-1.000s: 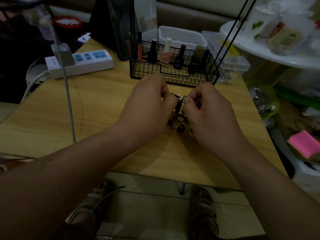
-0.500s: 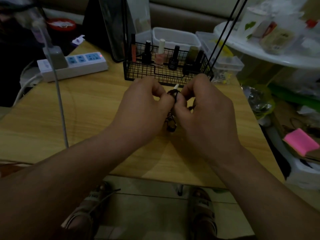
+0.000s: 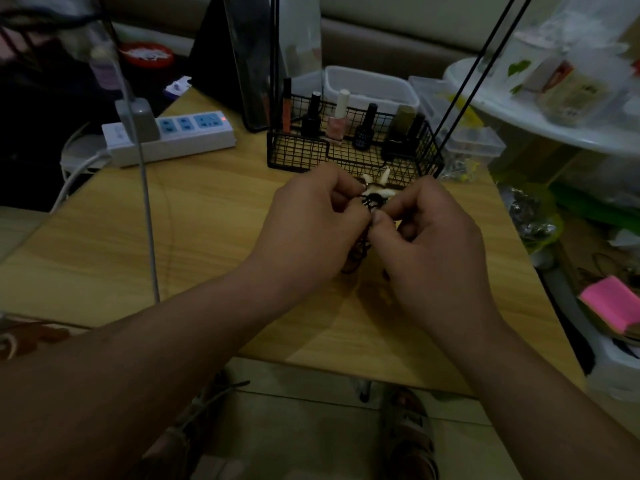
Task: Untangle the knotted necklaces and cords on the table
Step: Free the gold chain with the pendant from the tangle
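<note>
Head view puts the risk right between my fingers: if I tug the dark cord tangle (image 3: 371, 201) apart instead of easing one loop loose, the knot will likely cinch tighter, and the pale tooth-shaped pendants (image 3: 380, 189) could snag in it. Both hands are curled nearly closed, my left hand (image 3: 311, 223) and right hand (image 3: 433, 237) each pinching the tangle between thumb and fingertips. It sits above the tabletop (image 3: 173, 237), in front of the wire basket (image 3: 298, 155), with more cord hanging between my palms.
</note>
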The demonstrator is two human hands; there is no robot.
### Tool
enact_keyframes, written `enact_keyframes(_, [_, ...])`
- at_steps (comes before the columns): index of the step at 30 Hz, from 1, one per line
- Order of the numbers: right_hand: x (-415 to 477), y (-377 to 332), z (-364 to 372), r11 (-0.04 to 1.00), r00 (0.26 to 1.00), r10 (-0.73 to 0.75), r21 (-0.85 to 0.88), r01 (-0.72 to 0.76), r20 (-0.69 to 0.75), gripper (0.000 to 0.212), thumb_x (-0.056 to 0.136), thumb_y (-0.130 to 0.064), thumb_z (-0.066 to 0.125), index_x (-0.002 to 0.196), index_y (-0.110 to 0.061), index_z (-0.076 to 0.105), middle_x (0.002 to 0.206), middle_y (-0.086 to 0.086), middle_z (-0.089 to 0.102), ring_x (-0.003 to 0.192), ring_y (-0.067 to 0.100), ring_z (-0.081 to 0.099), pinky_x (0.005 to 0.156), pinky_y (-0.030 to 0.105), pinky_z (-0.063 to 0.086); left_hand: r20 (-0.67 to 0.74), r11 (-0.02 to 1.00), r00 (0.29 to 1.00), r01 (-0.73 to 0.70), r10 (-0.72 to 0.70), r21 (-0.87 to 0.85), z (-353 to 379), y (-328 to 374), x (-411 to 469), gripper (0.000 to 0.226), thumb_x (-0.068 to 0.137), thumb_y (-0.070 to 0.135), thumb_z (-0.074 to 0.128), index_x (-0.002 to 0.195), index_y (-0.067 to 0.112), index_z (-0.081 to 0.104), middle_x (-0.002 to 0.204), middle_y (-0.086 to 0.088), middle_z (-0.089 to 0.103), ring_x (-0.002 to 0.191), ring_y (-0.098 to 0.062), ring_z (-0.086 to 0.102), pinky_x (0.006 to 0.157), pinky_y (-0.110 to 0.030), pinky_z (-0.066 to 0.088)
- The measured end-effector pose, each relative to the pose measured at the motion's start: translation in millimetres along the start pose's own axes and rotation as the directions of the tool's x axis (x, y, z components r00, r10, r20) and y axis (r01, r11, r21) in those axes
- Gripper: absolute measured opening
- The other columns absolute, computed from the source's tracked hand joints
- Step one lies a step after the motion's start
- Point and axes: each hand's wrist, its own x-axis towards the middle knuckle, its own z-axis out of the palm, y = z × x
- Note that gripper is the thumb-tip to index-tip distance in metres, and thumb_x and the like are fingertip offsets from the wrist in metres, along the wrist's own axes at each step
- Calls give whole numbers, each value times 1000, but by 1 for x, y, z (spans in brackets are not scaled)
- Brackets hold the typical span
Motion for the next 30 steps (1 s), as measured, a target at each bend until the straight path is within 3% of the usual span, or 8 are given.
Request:
enact_keyframes(3, [2, -1, 1, 959, 973, 226, 164, -230, 44, 11, 95, -26, 70, 89, -26, 61, 75, -3, 66, 62, 13, 61, 53, 41, 55, 7, 999, 1000, -19, 19, 48, 2, -3, 2, 14, 95, 14, 69, 99, 27, 65, 82, 10, 67, 73, -3, 67, 55, -19, 55])
enact_keyframes(6, [5, -2, 3, 871, 928, 359, 321, -373, 104, 17, 96, -36, 70, 105, -26, 60, 79, -3, 72, 60, 7, 61, 55, 36, 50, 5, 995, 997, -78, 78, 67, 2, -6, 2, 12, 93, 12, 67, 93, 24, 66, 80, 9, 68, 71, -8, 66, 57, -29, 56])
enact_keyframes(11, [9, 3, 0, 849, 921, 375, 360, -388, 107, 12, 98, -35, 69, 102, -24, 67, 70, -9, 67, 51, 0, 52, 54, 29, 40, 45, 999, 998, -43, 44, -6, 4, -7, 3, 8, 94, 17, 69, 97, 24, 68, 83, 5, 69, 75, -12, 67, 63, -37, 59])
enact_keyframes(15, [12, 7, -6, 702, 860, 459, 504, -504, 221, 8, 99, -28, 66, 92, -23, 68, 77, 1, 61, 50, 8, 38, 44, 25, 29, 165, 996, 986, 10, 4, -85, 0, -4, 3, 14, 95, 26, 71, 109, 27, 68, 99, 7, 69, 86, -14, 68, 67, -33, 59])
enact_keyframes(18, [14, 8, -8, 597, 835, 471, 595, -538, 283, 6, 99, -20, 64, 94, -17, 66, 79, 2, 62, 50, 9, 35, 39, 20, 24, 204, 996, 979, 6, 14, -93, 0, -6, 5, 15, 96, 23, 72, 110, 28, 69, 97, 9, 70, 81, -14, 69, 58, -26, 55])
enact_keyframes(23, [13, 11, -9, 502, 794, 497, 631, -592, 350, 11, 98, -23, 66, 105, -17, 72, 92, 1, 74, 48, 5, 39, 37, 17, 25, 83, 996, 996, -27, 35, -90, -2, -9, 5, 5, 97, 21, 72, 98, 26, 72, 71, 10, 69, 56, -6, 58, 48, -22, 45])
enact_keyframes(26, [14, 13, -8, 458, 777, 535, 659, -597, 333, 18, 97, -25, 68, 111, -16, 75, 93, 1, 75, 47, 5, 37, 36, 16, 24, 12, 995, 996, -91, 92, -41, -1, -10, 4, 5, 98, 21, 71, 97, 24, 76, 71, 9, 70, 63, -12, 67, 55, -33, 57])
enact_keyframes(30, [15, 17, -4, 522, 793, 560, 642, -562, 239, 12, 100, -22, 66, 99, -14, 74, 85, 0, 74, 51, 7, 34, 38, 17, 24, -49, 989, 988, -146, 146, -9, 1, -11, 1, 6, 98, 17, 71, 99, 21, 75, 82, 8, 74, 72, -16, 72, 61, -44, 59])
